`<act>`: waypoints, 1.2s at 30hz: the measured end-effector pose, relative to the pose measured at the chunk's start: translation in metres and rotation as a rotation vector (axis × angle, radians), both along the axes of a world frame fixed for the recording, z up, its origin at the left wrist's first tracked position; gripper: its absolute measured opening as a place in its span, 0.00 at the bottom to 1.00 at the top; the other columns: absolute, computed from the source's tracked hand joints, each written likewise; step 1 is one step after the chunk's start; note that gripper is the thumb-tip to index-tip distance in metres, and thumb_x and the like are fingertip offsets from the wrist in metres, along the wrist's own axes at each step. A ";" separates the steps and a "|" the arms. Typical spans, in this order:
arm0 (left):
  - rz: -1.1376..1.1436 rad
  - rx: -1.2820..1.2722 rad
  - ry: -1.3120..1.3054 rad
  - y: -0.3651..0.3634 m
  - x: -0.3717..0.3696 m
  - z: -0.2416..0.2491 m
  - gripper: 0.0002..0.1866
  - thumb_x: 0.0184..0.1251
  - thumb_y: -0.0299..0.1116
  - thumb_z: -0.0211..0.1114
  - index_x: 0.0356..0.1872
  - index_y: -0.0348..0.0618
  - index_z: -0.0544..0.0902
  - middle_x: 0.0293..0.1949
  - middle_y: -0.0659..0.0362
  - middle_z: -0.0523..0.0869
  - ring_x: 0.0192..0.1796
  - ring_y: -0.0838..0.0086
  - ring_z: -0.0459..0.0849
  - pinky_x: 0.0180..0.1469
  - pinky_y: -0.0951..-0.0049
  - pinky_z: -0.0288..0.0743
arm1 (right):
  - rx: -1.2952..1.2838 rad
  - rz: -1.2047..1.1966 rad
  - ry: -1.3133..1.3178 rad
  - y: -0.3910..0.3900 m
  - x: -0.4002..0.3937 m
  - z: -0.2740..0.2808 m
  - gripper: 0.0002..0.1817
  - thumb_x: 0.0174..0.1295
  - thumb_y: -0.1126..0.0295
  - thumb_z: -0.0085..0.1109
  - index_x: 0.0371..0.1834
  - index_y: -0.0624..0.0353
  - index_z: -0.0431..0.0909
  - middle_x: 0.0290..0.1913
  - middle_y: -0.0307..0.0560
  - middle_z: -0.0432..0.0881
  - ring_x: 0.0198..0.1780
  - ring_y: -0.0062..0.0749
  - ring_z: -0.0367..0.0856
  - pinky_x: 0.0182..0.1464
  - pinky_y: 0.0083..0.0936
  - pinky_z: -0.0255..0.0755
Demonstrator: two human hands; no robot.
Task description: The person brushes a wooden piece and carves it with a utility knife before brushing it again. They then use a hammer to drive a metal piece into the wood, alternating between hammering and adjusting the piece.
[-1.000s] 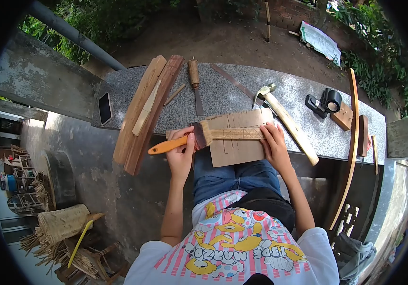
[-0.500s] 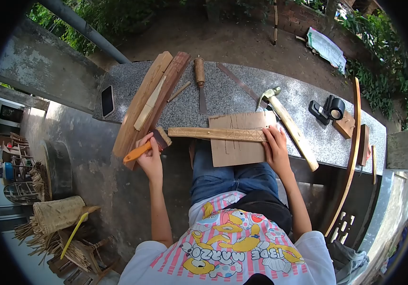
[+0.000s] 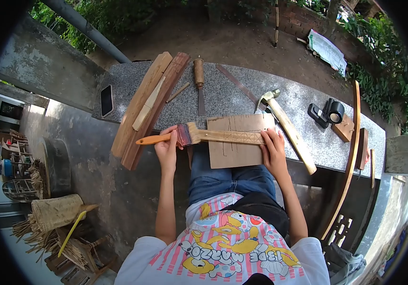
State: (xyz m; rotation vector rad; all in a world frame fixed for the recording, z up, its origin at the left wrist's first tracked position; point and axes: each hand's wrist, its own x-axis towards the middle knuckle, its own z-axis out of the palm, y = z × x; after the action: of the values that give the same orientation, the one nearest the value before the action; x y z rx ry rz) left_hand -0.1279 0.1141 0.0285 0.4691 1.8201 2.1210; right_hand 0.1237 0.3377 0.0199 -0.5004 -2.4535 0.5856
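My left hand (image 3: 167,146) grips a paintbrush (image 3: 185,135) with an orange handle and dark ferrule. Its pale bristles lie over the left part of a carved wooden strip (image 3: 235,137), covering that end. The strip has pencilled or cut cross patterns along it. My right hand (image 3: 274,147) is closed on the strip's right end, fingers on top. Beneath the strip, a brown board (image 3: 235,157) with dark line marks rests at the bench edge, over my lap.
On the stone bench (image 3: 166,111) lie a chisel (image 3: 199,83), a hammer (image 3: 289,130), a metal ruler (image 3: 237,84), wooden beams (image 3: 142,104), a phone (image 3: 107,100) and a black device (image 3: 335,111). A long curved wood strip (image 3: 351,156) leans at the right.
The paintbrush has moved right and turned nearly level, its bristles going from beside the wooden strip's left end to over it. My right hand keeps its hold.
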 end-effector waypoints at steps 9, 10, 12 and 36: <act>0.328 -0.237 0.316 -0.064 -0.013 0.021 0.10 0.75 0.27 0.58 0.51 0.33 0.79 0.42 0.62 0.79 0.32 0.86 0.77 0.29 0.86 0.73 | -0.048 0.062 -0.067 0.005 0.002 0.015 0.24 0.62 0.76 0.59 0.64 0.60 0.72 0.57 0.53 0.73 0.62 0.50 0.71 0.71 0.52 0.55; 0.314 -0.238 0.301 -0.066 -0.012 0.025 0.10 0.75 0.27 0.58 0.51 0.33 0.79 0.44 0.62 0.78 0.33 0.86 0.77 0.29 0.86 0.73 | -0.047 0.064 -0.066 0.005 0.002 0.022 0.24 0.62 0.76 0.59 0.64 0.60 0.72 0.57 0.53 0.73 0.62 0.50 0.71 0.71 0.52 0.55; 0.309 -0.237 0.335 -0.063 -0.006 0.032 0.10 0.75 0.27 0.58 0.51 0.33 0.79 0.44 0.61 0.77 0.34 0.85 0.78 0.30 0.86 0.73 | 0.058 0.079 -0.148 0.005 0.004 0.040 0.25 0.62 0.74 0.60 0.65 0.58 0.72 0.55 0.52 0.73 0.59 0.47 0.72 0.70 0.52 0.57; -0.367 0.057 -0.004 0.083 0.087 0.011 0.10 0.73 0.29 0.60 0.49 0.35 0.81 0.40 0.65 0.75 0.31 0.87 0.78 0.28 0.87 0.73 | -0.990 -0.324 0.021 0.031 0.035 -0.001 0.16 0.68 0.61 0.63 0.29 0.65 0.85 0.25 0.38 0.82 0.23 0.15 0.73 0.24 0.17 0.65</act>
State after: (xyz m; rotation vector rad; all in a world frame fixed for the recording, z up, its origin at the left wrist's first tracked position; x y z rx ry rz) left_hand -0.0409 0.1968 0.0395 0.7476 1.5338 1.9210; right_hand 0.1582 0.3692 0.0185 -1.2151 -1.8437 1.6249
